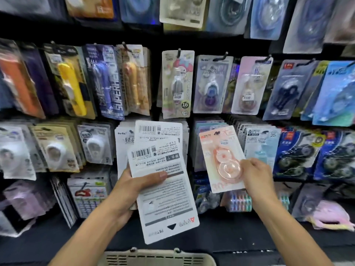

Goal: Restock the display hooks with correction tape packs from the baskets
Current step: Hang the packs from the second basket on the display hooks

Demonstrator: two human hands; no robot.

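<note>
My left hand [134, 186] grips a stack of correction tape packs [163, 192], held upside down with their white printed backs and barcodes facing me. My right hand [256, 176] pinches the lower right edge of a single pink correction tape pack [221, 156], front side toward me, tilted slightly left. This pink pack is up in front of a row of hung packs [209, 127] on the middle display hooks. The hook behind it is hidden by the pack.
Rows of blister packs hang on a dark wall of display hooks, such as a cartoon pack [177, 83] above and dark blue packs [295, 152] to the right. A beige basket [157, 257] rim shows at the bottom centre. Loose pink items [330, 215] lie at lower right.
</note>
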